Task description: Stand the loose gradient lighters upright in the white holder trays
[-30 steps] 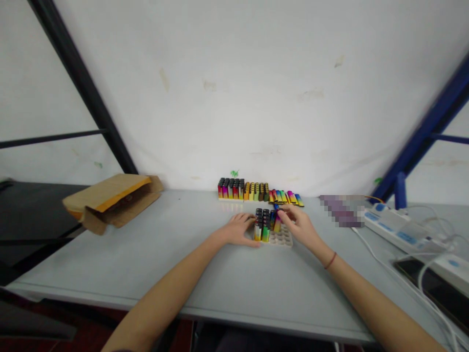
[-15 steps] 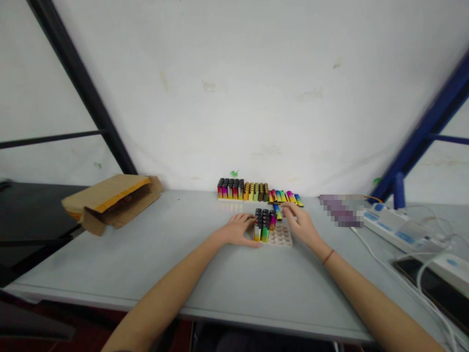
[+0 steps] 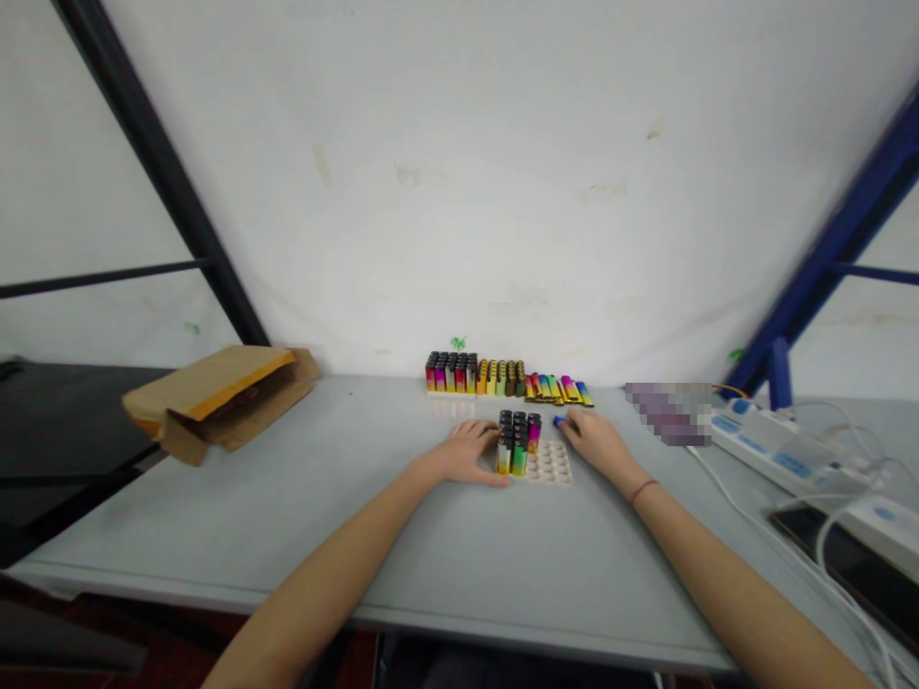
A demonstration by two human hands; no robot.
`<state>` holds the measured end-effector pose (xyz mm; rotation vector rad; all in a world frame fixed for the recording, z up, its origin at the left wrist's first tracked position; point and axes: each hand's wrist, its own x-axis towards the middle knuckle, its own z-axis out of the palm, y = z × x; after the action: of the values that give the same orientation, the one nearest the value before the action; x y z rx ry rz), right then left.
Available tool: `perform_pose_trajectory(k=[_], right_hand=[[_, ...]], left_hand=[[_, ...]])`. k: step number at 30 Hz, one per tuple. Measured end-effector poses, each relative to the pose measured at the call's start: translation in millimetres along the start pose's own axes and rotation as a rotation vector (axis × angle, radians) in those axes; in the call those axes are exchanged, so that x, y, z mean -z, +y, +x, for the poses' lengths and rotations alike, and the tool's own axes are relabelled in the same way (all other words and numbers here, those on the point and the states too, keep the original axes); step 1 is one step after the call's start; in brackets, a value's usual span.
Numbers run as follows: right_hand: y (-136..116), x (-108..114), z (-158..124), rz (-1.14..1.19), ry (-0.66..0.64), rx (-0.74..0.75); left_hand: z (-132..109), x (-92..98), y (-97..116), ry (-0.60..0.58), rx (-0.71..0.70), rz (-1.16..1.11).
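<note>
My left hand (image 3: 470, 454) lies on the table with thumb and fingers spread, against the left side of a pale tray (image 3: 551, 463) with round holes. Several small upright cylinders (image 3: 519, 457) with black tops and bright, multicoloured bodies fill the tray's left part. Bare holes show on its right side. Just beyond the tray's back right corner, my right hand (image 3: 593, 438) is closed in a pinch on a small cylinder with a blue end (image 3: 558, 421). The fingers hide the rest of that piece.
Along the wall stand a block of black-topped cylinders (image 3: 451, 373) and a yellow-topped block (image 3: 501, 377). Several colourful pieces (image 3: 558, 388) lie beside them. An opened brown paper package (image 3: 215, 383) is at left. At right are a power strip (image 3: 782, 450), white cables and a dark phone (image 3: 847, 555).
My right hand has closed on the blue piece that lay behind the tray and drawn it right. My left hand stays at the tray's left side.
</note>
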<state>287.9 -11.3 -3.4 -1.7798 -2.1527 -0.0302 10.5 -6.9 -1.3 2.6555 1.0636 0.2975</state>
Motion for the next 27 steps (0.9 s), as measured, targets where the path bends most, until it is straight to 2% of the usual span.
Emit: perform_pose_trajectory(k=[9,15,18,23,27], right_hand=[[4,-11,1,-0.023,0.019,-0.068],[-9,-4,-3,0.315,0.222,-0.028],[-17,-3,-4,0.435,0.22,-0.06],[-26,-1,-10,0.625,0.236,-0.237],[-22,-5,-9,0.745,0.263,-0.271]], left_hand=[[0,-0.4,-1,0.001,-0.002,0.005],[1,-0.3,-2,0.057,-0.023,0.003],[2,0.1,-1,0.086,-0.028,0.008],[3,-2.0,0,0.091,-0.008,0.013],[3,-4.2,-1,0.08,-0.006,0.004]])
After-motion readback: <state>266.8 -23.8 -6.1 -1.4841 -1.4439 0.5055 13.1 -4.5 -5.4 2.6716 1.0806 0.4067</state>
